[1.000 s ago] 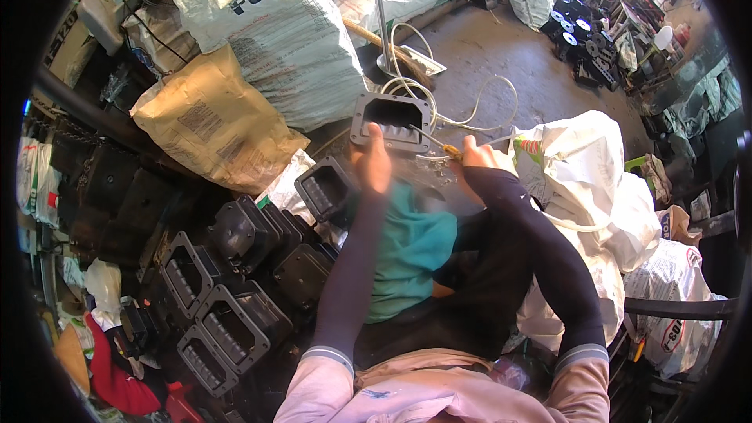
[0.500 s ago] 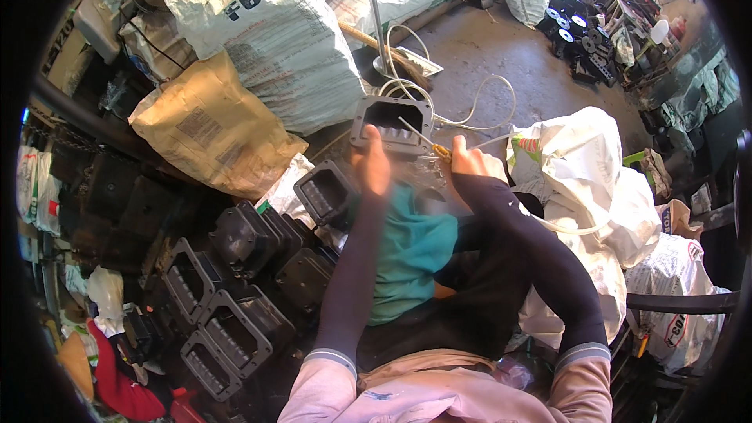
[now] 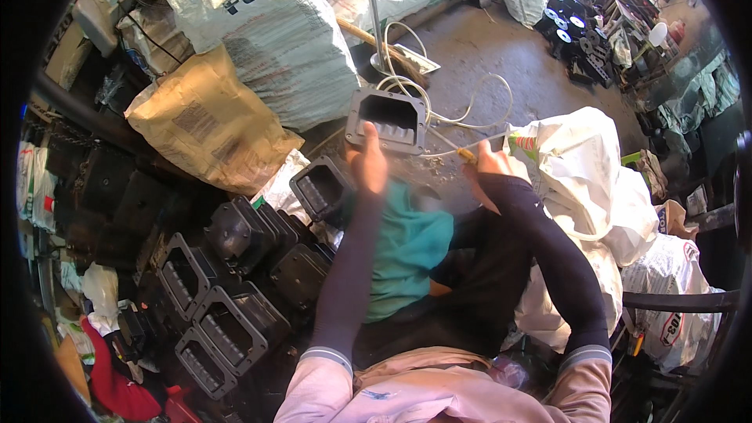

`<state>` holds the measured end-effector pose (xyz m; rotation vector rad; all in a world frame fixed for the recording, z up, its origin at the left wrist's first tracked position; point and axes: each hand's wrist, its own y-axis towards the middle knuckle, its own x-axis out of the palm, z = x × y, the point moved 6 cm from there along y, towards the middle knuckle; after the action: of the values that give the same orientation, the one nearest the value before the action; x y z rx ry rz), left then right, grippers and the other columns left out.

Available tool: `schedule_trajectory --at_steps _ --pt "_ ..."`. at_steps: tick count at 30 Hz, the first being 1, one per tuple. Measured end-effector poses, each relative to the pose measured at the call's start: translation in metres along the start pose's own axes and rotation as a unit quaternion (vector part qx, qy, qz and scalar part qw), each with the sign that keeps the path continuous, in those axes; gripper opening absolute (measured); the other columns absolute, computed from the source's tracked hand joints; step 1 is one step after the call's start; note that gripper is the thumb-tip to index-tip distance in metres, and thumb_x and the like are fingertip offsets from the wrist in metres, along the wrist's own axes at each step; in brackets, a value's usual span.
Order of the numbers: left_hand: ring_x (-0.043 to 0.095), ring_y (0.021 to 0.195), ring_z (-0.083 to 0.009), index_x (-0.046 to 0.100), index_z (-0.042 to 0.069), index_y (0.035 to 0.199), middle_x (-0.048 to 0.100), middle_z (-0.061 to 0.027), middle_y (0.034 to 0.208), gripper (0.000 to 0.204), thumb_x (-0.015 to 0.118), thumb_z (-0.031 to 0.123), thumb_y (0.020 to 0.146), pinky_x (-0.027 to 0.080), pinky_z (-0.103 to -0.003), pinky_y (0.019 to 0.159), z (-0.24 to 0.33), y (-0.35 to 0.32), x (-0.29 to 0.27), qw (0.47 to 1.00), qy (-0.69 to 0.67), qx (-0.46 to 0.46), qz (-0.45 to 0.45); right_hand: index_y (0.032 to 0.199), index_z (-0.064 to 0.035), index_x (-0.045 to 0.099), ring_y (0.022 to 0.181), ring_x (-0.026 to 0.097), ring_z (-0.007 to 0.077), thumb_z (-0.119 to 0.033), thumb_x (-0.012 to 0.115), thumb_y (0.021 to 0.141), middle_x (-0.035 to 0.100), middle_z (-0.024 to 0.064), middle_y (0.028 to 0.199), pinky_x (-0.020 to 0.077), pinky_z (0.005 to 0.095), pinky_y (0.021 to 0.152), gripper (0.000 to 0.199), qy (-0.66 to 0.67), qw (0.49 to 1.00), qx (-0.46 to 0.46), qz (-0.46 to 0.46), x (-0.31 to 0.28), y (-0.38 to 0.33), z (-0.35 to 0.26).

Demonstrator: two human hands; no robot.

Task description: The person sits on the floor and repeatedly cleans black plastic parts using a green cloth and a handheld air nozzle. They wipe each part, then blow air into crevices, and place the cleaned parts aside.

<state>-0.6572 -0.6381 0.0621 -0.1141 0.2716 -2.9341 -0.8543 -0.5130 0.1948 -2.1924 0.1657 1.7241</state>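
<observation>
My left hand [image 3: 368,164] grips a dark grey rectangular housing [image 3: 421,123] by its near edge, thumb over the rim. The housing has a flanged frame with screw holes and a ridged inner wall, and its open side faces me. To the right, my right hand [image 3: 501,163] is closed around an air blow gun [image 3: 467,155] with a yellow-brass fitting and a thin pale nozzle. That nozzle points left, its tip near the housing's lower right corner. The fingers partly hide the gun's body. A pale hose [image 3: 511,98] lies in loops on the floor beyond.
Several similar black housings [image 3: 235,325] are stacked at my lower left; another housing [image 3: 319,188] stands beside my left forearm. A brown paper sack [image 3: 207,121] and large white sacks [image 3: 266,39] lie beyond. White bags [image 3: 576,164] stand right. A broom [image 3: 407,66] lies on the floor.
My right hand has moved right with the blow gun, and the nozzle tip has left the housing's opening. The housing has shifted slightly left and tilted a little.
</observation>
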Motion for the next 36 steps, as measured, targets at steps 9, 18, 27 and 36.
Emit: schedule_trajectory --at_steps 9,18,27,36 --pt "0.051 0.129 -0.0334 0.039 -0.012 0.141 0.049 -0.0288 0.141 0.091 0.045 0.067 0.096 0.04 -0.039 0.106 -0.017 0.01 -0.001 0.992 0.069 -0.066 -0.077 0.111 -0.0058 0.061 0.099 0.068 0.0392 -0.035 0.063 0.088 0.07 0.0217 0.098 0.0524 0.0481 0.088 0.037 -0.021 0.996 -0.007 -0.086 -0.013 -0.006 0.012" --pt "0.054 0.124 -0.0253 0.046 -0.006 0.14 0.055 -0.0188 0.136 0.082 0.025 0.064 0.103 0.042 -0.035 0.106 0.006 -0.001 0.017 0.965 -0.055 0.05 -0.25 0.113 0.0057 0.058 0.052 0.06 0.0138 -0.044 0.067 0.092 0.059 0.0059 0.065 0.0506 0.0295 0.049 0.054 0.099 0.963 0.003 -0.249 -0.029 0.011 0.039" --pt "0.065 0.092 -0.0197 0.058 0.006 0.122 0.065 -0.0071 0.101 0.077 0.022 0.071 0.099 0.056 -0.038 0.083 0.029 -0.027 0.026 0.929 -0.2 -0.103 -0.293 0.092 0.0031 0.056 0.046 0.06 0.0155 -0.038 0.065 0.095 0.057 0.0057 0.058 0.0509 0.0306 0.045 0.042 0.15 0.918 -0.061 -0.361 -0.008 0.025 0.034" --pt "0.061 0.112 -0.0237 0.05 0.002 0.139 0.063 -0.0126 0.124 0.084 0.023 0.071 0.099 0.05 -0.037 0.099 0.024 -0.026 0.035 0.917 -0.188 -0.091 -0.341 0.102 0.0039 0.054 0.044 0.06 0.019 -0.039 0.067 0.094 0.056 0.0089 0.056 0.0474 0.0343 0.04 0.045 0.193 0.949 -0.056 -0.243 -0.012 0.048 0.003"
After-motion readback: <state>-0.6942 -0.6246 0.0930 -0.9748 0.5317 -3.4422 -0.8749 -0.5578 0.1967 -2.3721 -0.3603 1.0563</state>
